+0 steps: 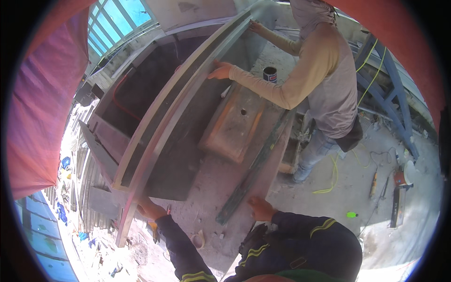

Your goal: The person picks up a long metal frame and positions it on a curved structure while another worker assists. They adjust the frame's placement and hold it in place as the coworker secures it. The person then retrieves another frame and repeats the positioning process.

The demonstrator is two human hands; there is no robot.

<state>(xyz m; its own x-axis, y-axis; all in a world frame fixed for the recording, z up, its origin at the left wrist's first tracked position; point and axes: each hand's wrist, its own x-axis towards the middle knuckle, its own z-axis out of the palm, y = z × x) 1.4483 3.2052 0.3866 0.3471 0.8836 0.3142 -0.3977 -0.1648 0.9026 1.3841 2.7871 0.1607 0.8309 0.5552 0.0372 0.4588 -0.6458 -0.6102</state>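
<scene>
One beam (162, 134) slants from lower left to top, the left hand (148, 208) gripping its near end, a co-worker's hands (221, 70) farther along, the right hand (261, 209) curled, contents undeterminable; step judged joint steadying, next move calling for matched grips.

The long beam (149, 162) looks smooth and matt

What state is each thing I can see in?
Left fingers: touching the long strip, near its lower end
Right fingers: curled; grip unclear
Long strip: also touched by the co-worker's nearer hand
Dark green bar: lying down
Can: upright
Yellow cord: slack, on the floor
Red curtain: hanging
</scene>
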